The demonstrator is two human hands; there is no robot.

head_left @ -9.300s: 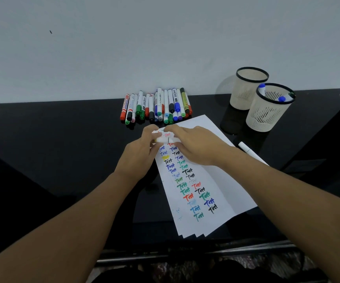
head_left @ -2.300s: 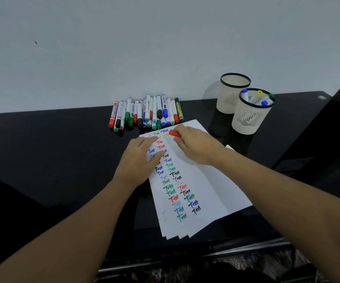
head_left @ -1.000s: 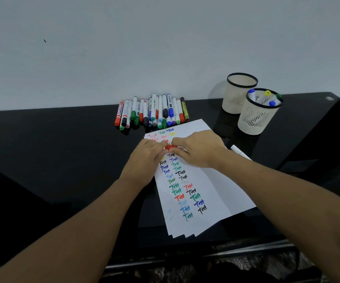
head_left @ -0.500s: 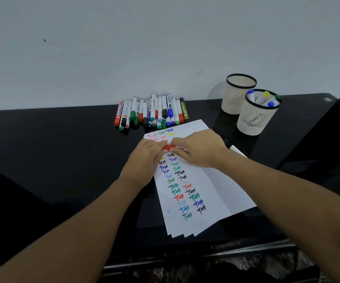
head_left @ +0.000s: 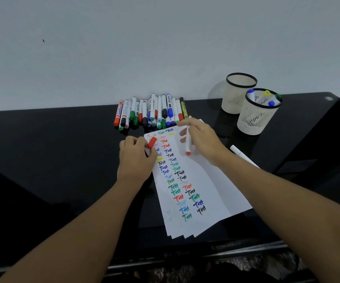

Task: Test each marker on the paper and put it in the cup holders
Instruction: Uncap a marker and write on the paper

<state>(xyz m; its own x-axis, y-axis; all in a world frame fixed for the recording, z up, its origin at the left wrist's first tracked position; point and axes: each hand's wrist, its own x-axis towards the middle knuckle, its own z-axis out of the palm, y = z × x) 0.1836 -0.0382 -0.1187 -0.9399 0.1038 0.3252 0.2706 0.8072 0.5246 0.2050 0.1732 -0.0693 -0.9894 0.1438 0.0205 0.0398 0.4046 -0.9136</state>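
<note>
Hands are now pulling apart: the left hand is pinching the red cap, the right hand gripping the uncapped marker above the paper. Its tip is risking smearing fingers or earlier test marks.

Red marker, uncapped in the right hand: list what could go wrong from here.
1. The red marker has its tip bare just above the paper; a stray touch could smear earlier test words.
2. The left hand pinches the red cap only; the fanned sheets lie unpinned and may slide while writing.
</note>
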